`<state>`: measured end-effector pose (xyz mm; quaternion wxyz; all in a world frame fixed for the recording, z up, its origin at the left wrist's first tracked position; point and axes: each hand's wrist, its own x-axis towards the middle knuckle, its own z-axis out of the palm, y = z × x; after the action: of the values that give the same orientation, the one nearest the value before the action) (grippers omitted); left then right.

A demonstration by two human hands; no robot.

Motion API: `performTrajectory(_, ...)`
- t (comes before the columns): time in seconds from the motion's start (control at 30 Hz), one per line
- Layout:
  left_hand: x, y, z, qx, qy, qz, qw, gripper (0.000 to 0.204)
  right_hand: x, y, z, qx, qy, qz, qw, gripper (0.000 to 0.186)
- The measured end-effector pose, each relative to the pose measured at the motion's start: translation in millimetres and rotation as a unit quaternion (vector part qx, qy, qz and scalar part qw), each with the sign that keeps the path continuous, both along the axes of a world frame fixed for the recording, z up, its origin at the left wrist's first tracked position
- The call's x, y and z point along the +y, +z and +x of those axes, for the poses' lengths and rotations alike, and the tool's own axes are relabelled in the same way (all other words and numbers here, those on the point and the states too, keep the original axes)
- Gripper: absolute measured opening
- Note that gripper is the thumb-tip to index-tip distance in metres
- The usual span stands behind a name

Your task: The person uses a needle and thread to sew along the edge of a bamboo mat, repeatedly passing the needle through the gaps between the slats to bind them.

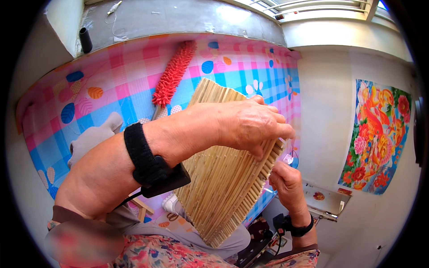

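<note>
A panel of straw-coloured plant stalks point(223, 187), laid side by side, is tilted over my lap. My left hand point(257, 123) reaches across it, and its fingers are bent down around the upper right edge, gripping the panel. Close to that same edge, lower and to the right, is my right hand point(286, 181). Its fingers are pinched together; whatever lies between them is too small or hidden to make out. Black bands with small devices circle both wrists.
A red fluffy duster point(174, 73) lies on the pink and blue checked bed cover point(129, 107). Beyond it is a grey ledge point(178, 18) with a black tube point(85, 40) and a white cable point(114, 9). Wooden pieces point(142, 206) lie near my legs. A colourful poster point(377, 136) hangs on the right wall.
</note>
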<state>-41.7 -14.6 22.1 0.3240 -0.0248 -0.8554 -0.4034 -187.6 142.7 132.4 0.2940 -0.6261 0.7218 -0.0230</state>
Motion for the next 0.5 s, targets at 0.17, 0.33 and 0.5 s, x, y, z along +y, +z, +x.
performTrajectory(0.17,5.7,2.4,-0.9,-0.004,0.012,-0.014,1.000,0.056,0.6,0.9,8.1,0.027,0.010,-0.016,0.999,0.006)
performTrajectory(0.33,5.7,0.1,-1.8,0.006,0.033,-0.027,0.999,0.055,-3.3,3.4,14.7,0.033,-0.017,0.034,0.999,0.010)
performTrajectory(0.5,7.7,-0.3,-5.0,0.003,0.020,-0.030,0.999,0.052,1.0,-1.9,23.2,0.035,-0.029,0.016,0.999,0.022)
